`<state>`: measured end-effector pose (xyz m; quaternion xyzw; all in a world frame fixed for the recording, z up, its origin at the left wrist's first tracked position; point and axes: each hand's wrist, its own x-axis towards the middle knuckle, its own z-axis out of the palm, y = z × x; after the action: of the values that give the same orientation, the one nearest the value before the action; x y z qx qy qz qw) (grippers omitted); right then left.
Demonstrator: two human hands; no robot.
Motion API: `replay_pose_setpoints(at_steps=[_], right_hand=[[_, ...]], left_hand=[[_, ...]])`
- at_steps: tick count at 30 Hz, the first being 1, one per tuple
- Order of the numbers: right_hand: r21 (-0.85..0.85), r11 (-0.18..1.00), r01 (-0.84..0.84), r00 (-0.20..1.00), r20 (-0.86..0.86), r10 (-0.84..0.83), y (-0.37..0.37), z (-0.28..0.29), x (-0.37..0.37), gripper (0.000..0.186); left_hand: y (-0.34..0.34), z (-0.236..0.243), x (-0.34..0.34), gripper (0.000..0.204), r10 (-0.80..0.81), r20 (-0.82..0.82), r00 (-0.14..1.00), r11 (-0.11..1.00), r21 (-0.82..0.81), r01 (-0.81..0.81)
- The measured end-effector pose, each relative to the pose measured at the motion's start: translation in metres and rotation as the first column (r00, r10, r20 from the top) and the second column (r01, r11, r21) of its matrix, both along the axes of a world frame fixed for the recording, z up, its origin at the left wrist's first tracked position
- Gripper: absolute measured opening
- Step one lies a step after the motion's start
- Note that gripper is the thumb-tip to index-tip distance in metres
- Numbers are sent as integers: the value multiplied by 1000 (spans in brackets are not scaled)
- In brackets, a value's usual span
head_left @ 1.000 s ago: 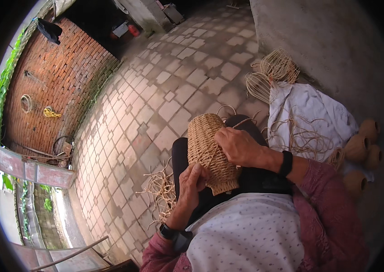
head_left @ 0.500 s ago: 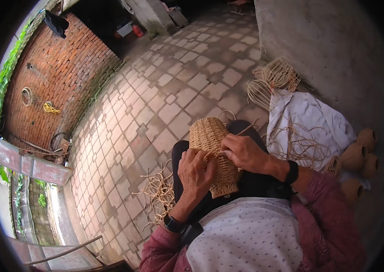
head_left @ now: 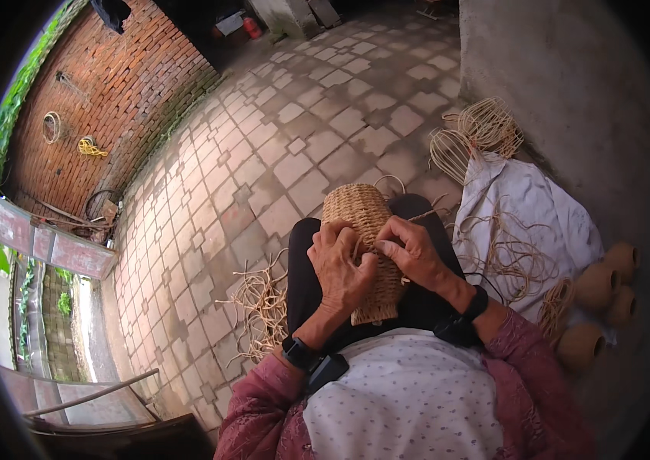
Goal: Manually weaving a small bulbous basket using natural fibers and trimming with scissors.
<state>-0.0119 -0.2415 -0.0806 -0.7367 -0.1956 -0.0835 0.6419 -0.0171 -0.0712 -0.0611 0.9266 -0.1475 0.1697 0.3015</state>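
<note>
A tan woven basket (head_left: 357, 201) lies across my black-trousered lap, with a thin loop (head_left: 390, 179) and a loose cord (head_left: 430, 213) at its upper end. My left hand (head_left: 339, 268) is curled over the basket's middle, fingertips bent into the weave. Beside it my right hand (head_left: 411, 253) pinches at a strand on the basket, thumb near my left fingers; the exact strand is partly hidden.
Loose cords (head_left: 256, 310) lie on the paving left of me. To my right are a white cloth (head_left: 539, 222) with cords, open frames (head_left: 486, 126), and several round tan vessels (head_left: 597, 287) by a concrete wall (head_left: 570, 84). A brick wall (head_left: 125, 84) bounds the left.
My left hand has risen from the basket's lower left onto its middle. My right hand has shifted slightly down and right, closer to my left fingertips. The view has shifted a little.
</note>
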Motion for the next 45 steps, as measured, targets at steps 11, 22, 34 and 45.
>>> replay_pose_setpoints(at_steps=[11, 22, 34, 45], right_hand=[[10, 995, 98, 995, 9, -98, 2, -8, 6, 10], [-122, 974, 193, 980, -19, -196, -14, 24, -8, 21], [-360, 912, -198, 894, 314, 319, 8, 15, -22, 19], [534, 832, -153, 823, -397, 406, -18, 31, -37, 15]], left_hand=[[-1, -1, 1, 18, -82, 26, 996, 994, -67, 83], [30, 8, -10, 23, -192, -21, 981, 959, -214, 183], [55, 32, 28, 20, -495, -81, 865, 866, -133, 483], [42, 44, 72, 16, -767, -152, 623, 634, -34, 772]])
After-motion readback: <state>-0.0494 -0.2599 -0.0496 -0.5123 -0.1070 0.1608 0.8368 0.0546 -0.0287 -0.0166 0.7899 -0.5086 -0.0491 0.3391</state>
